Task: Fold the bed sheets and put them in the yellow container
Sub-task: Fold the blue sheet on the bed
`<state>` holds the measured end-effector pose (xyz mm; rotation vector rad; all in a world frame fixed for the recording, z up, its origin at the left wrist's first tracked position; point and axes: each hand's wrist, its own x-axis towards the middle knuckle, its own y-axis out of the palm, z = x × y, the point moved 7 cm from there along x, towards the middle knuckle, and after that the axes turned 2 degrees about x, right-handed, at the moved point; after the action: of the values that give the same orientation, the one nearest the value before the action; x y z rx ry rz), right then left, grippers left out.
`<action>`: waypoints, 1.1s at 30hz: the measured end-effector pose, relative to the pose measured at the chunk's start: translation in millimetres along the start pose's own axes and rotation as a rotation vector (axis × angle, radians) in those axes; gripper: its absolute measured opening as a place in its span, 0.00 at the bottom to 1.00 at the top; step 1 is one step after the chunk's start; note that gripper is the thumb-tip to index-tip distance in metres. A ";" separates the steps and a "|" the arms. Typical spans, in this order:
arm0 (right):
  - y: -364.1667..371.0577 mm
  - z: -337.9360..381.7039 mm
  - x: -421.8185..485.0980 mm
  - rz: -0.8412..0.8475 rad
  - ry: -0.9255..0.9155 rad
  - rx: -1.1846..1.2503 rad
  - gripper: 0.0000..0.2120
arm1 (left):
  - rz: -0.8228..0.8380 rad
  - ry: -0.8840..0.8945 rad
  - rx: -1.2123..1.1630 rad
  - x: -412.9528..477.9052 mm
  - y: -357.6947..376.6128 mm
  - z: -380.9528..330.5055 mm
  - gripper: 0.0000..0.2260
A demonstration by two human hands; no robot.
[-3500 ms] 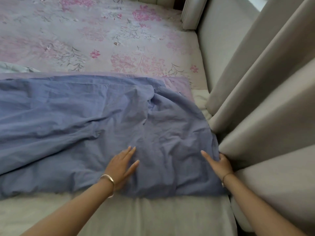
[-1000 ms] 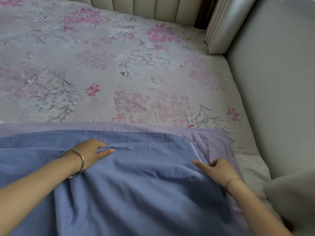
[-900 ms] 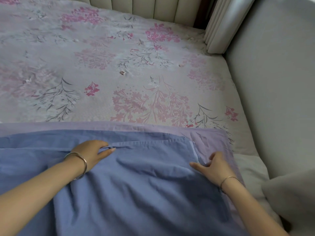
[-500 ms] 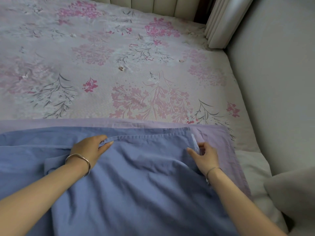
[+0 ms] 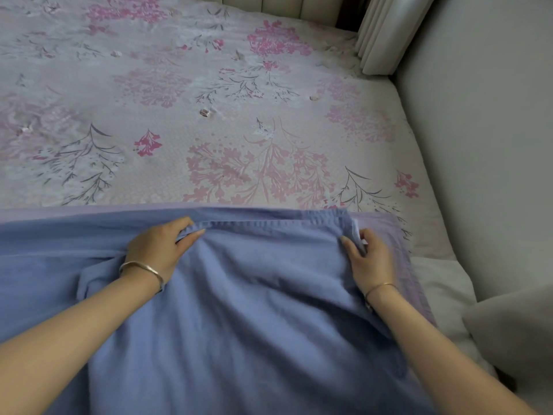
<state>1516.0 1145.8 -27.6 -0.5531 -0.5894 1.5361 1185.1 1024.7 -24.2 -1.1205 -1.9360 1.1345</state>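
Blue sheet (image 5: 254,310): lies across near part of bed, folded edge lying along a lilac sheet (image 5: 386,232) beneath.
Left hand (image 5: 158,250): grip pinching the blue hem, thumb on top.
Right hand (image 5: 369,259): grip grasping the blue sheet's far right corner.
Bed (image 5: 209,115): pink floral cover, padded headboard (image 5: 284,6) behind.
Yellow container: not in view.

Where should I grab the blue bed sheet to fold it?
Pinch the blue fabric bed sheet along its stitched far hem, reaching from above, near the corner and midway, like the right hand and left hand: that edge lies straight on top.
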 end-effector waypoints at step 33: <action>-17.4 -80.7 18.6 -0.151 0.155 -0.069 0.18 | 0.182 0.174 -0.018 41.3 98.5 -58.1 0.12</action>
<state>1581.6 1167.7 -76.3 -0.6594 -0.5538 1.3213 1249.4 1109.3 -83.2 -1.3806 -1.7417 1.0758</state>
